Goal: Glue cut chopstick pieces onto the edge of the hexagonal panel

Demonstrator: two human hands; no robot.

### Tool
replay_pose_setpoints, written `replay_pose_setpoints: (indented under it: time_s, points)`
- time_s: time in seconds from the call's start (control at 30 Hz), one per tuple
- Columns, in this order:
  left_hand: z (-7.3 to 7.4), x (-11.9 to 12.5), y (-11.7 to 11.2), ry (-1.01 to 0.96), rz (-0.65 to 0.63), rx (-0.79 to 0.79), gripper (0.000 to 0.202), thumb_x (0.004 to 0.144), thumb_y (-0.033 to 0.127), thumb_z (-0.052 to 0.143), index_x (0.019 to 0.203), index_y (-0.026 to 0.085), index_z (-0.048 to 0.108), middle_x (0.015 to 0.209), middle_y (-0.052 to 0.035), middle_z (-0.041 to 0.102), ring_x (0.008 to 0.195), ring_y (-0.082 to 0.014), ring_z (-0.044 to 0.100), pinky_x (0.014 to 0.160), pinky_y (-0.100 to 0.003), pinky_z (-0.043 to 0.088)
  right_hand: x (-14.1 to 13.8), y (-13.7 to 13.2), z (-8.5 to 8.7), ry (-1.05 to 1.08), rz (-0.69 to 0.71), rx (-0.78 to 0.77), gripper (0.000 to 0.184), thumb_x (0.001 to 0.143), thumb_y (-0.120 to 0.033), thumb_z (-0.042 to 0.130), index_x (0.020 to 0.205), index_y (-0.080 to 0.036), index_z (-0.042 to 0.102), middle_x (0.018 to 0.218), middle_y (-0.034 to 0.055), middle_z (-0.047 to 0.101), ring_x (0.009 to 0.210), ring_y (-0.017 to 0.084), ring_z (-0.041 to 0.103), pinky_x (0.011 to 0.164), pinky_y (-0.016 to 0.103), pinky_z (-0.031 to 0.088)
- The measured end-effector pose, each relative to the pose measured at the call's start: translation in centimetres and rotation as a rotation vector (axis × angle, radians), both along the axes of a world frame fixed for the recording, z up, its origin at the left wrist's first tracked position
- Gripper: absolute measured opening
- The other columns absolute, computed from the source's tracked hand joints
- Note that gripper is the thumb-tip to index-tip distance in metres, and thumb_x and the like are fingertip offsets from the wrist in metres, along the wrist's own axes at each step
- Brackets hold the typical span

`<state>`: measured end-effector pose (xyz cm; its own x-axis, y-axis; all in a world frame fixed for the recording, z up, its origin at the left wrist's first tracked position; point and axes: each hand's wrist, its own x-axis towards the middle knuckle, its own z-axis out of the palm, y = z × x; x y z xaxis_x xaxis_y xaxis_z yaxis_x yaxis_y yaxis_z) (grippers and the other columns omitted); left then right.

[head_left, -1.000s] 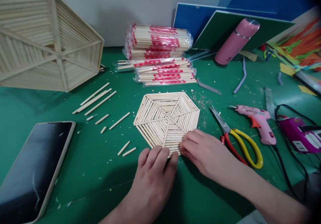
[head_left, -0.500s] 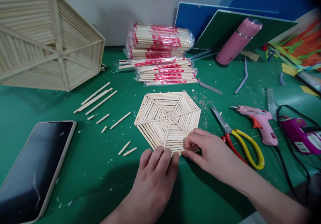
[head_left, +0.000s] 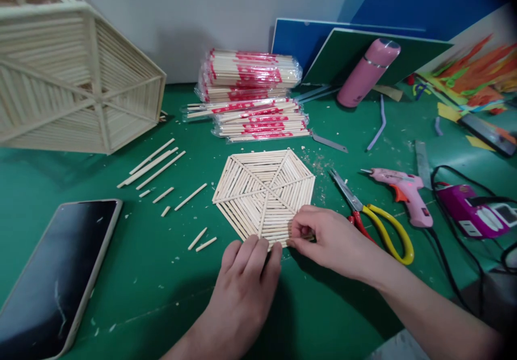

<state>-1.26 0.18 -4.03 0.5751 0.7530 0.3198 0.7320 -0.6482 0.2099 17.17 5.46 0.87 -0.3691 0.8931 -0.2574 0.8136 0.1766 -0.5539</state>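
Our right hand (head_left: pixel 328 240) has curled into a pinch on the edge of the stick hexagon (head_left: pixel 262 188), beside our left hand (head_left: pixel 245 282).

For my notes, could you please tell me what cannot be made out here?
Head view: left hand and right hand cover part of the stick hexagon; what the right fingers pinch is hidden.
Head view: large stick frame and phone run off the left edge.
Head view: print on stick packs too small.
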Motion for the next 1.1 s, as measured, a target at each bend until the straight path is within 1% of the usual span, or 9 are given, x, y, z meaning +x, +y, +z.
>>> replay_pose_setpoints:
  time_s: [0.1,0.2,0.3,0.4,0.6,0.77,0.9,1.0,1.1]
  points:
    - [0.0,-0.1,0.0,-0.021,0.005,0.001,0.028,0.083,0.013,0.046,0.109,0.015,0.055,0.102,-0.0097,0.056,0.102,-0.024,0.048,0.088,-0.042,0.034,0.6,-1.4,-0.4,0.116,-0.056,0.099,0.01,0.08,-0.015,0.05,0.078,-0.02,0.06,0.077,0.0003,0.056,0.069,0.012,0.053,0.061,0.023,0.041]
    - [0.0,0.0,0.0,0.018,0.014,-0.006,0.03,0.083,0.015,0.048,0.112,0.017,0.053,0.104,-0.0088,0.056,0.102,-0.0249,0.046,0.088,-0.043,0.032,0.9,-2.9,-1.4,0.194,-0.007,0.234,0.021,0.083,-0.015,0.046,0.096,-0.021,0.062,0.083,0.0044,0.056,0.076,0.014,0.053,0.066,0.027,0.043]
    - [0.0,0.1,-0.1,0.08,0.01,-0.017,0.035,0.082,0.016,0.049,0.117,0.019,0.051,0.106,-0.0084,0.055,0.103,-0.0258,0.045,0.088,-0.044,0.03,0.8,-4.1,-2.5,0.138,0.087,0.317,0.027,0.084,-0.016,0.045,0.105,-0.021,0.061,0.078,0.0047,0.055,0.073,0.016,0.051,0.062,0.028,0.042]
    - [0.2,0.2,-0.1,0.097,0.017,-0.029,0.035,0.082,0.016,0.049,0.117,0.019,0.05,0.107,-0.0082,0.054,0.103,-0.0254,0.044,0.088,-0.043,0.03,0.5,-4.5,-3.0,0.068,0.12,0.333,0.031,0.085,-0.018,0.044,0.112,-0.022,0.058,0.077,0.0044,0.053,0.071,0.016,0.048,0.06,0.029,0.04]
    - [0.3,0.3,0.1,0.091,0.017,-0.02,0.033,0.081,0.015,0.051,0.114,0.017,0.053,0.106,-0.0087,0.054,0.103,-0.0261,0.044,0.088,-0.043,0.03,0.4,-4.0,-2.9,0.061,0.125,0.327,0.03,0.085,-0.019,0.044,0.111,-0.021,0.059,0.078,0.005,0.053,0.072,0.017,0.044,0.061,0.031,0.038]
    - [0.2,0.3,0.1,0.099,0.007,-0.048,0.035,0.081,0.015,0.05,0.116,0.017,0.051,0.108,-0.0089,0.053,0.104,-0.0261,0.043,0.088,-0.044,0.03,0.2,-3.8,-2.8,0.067,0.13,0.348,0.028,0.084,-0.02,0.046,0.107,-0.02,0.062,0.076,0.0055,0.054,0.071,0.017,0.044,0.061,0.031,0.038]
    - [0.2,0.4,0.2,0.095,0.003,-0.051,0.032,0.081,0.015,0.049,0.112,0.016,0.053,0.102,-0.0088,0.055,0.099,-0.0258,0.045,0.085,-0.042,0.031,0.1,-3.9,-2.9,0.048,0.133,0.357,0.028,0.084,-0.02,0.046,0.106,-0.02,0.062,0.077,0.0058,0.055,0.072,0.017,0.044,0.062,0.032,0.038]
    - [0.2,0.4,0.4,0.022,0.036,-0.058,0.027,0.084,0.017,0.044,0.108,0.017,0.056,0.097,-0.0077,0.057,0.095,-0.0238,0.048,0.084,-0.041,0.031,0.4,-4.1,-3.3,0.151,0.127,0.354,0.03,0.083,-0.017,0.047,0.111,-0.021,0.06,0.079,0.0053,0.055,0.072,0.017,0.045,0.062,0.031,0.039]
    - [0.4,0.3,0.5,-0.13,0.051,-0.059,0.025,0.086,0.016,0.039,0.101,0.016,0.058,0.094,-0.0073,0.059,0.092,-0.0211,0.05,0.085,-0.039,0.03,0.8,-4.3,-3.8,0.332,0.016,0.372,0.034,0.082,-0.011,0.047,0.112,-0.021,0.057,0.084,0.0054,0.056,0.077,0.017,0.048,0.065,0.031,0.042]
